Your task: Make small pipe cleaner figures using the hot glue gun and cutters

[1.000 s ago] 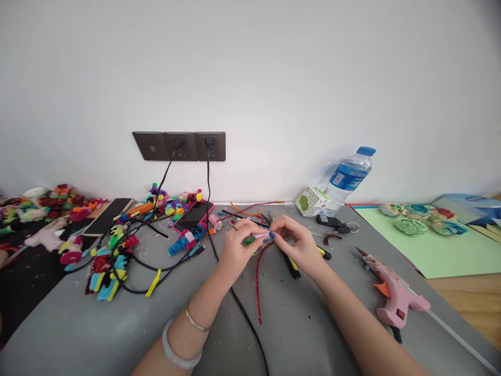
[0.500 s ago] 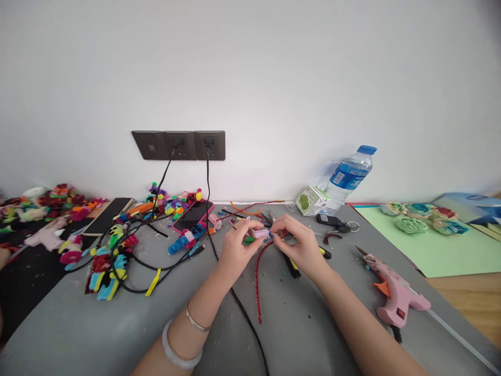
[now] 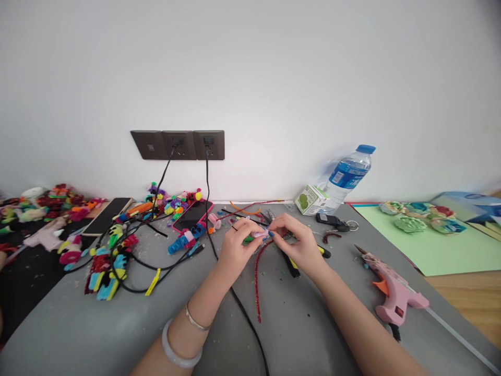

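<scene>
My left hand (image 3: 237,245) pinches a small light-purple fuzzy piece (image 3: 259,234) between thumb and fingers. Close against it, my right hand (image 3: 294,241) has its thumb and forefinger pressed together at the right end of that piece. Fingers partly hide the piece. A red glittery stem (image 3: 257,284) curves down on the grey table just below the hands. Beneath and beside my right hand lie pliers with black and yellow handles (image 3: 291,266). Some green shows beneath my left hand's fingers.
Left of the hands are black cables (image 3: 135,290), a pink-edged phone (image 3: 193,215) and colourful fuzzy figures (image 3: 105,271). A tilted water bottle (image 3: 349,175), a small box (image 3: 310,200) and keys (image 3: 332,222) stand or lie behind right. A pink glue gun (image 3: 395,295) lies at right.
The light-purple piece looks turned and narrower between my fingertips. Both hands have barely moved, and the view has shifted very slightly.
</scene>
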`<move>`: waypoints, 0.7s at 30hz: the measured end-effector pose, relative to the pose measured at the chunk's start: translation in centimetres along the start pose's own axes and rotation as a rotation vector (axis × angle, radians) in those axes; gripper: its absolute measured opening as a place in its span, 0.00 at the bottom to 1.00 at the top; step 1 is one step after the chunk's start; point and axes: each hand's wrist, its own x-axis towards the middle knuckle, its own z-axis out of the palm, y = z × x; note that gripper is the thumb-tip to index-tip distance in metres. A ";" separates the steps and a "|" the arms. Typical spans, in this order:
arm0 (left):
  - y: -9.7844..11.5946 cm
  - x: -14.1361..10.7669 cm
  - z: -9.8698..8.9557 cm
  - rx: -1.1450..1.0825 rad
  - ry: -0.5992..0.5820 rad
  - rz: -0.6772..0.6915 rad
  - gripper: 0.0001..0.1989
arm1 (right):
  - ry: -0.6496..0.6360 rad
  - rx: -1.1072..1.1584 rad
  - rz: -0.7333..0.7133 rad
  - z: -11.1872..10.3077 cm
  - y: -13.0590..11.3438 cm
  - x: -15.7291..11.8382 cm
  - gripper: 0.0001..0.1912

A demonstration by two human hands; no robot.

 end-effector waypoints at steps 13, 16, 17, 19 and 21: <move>0.0 0.0 0.0 0.007 0.018 0.035 0.03 | 0.044 -0.023 0.021 0.3 -0.4 -0.1 0.08; 0.0 0.0 0.0 0.011 0.026 0.043 0.03 | 0.070 -0.031 0.040 0.5 -0.5 -0.2 0.08; 0.0 0.0 0.0 0.016 0.028 0.050 0.03 | 0.079 -0.032 0.046 0.6 -0.6 -0.2 0.08; 0.1 0.0 0.0 0.032 0.028 0.065 0.04 | 0.093 -0.036 0.062 0.7 -0.7 -0.3 0.07; 0.0 -0.1 0.0 0.049 0.024 0.079 0.05 | 0.103 -0.044 0.075 0.9 -0.8 -0.4 0.07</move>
